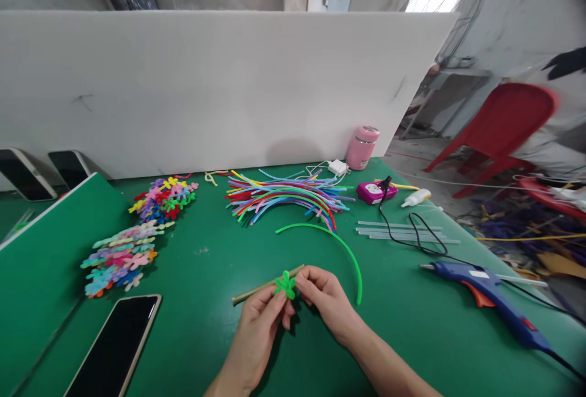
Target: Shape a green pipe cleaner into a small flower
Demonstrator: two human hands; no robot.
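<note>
My left hand [260, 319] pinches a small green felt flower [285, 285] low over the green table [201, 275]. My right hand [323, 294] has its fingers closed on the end of a thin tan stick [256, 291] that runs through or behind the flower and slants down to the left. A long green pipe cleaner [344, 249] curves on the table just right of my right hand. Whether the flower is fixed to the stick I cannot tell.
A pile of coloured pipe cleaners [286, 196] lies behind. Felt flowers [165, 196] and more felt pieces [119, 256] sit left. A phone [114, 348] lies front left. A blue glue gun [485, 293], glue sticks [403, 231], pink bottle [362, 146] and red chair [499, 128] are right.
</note>
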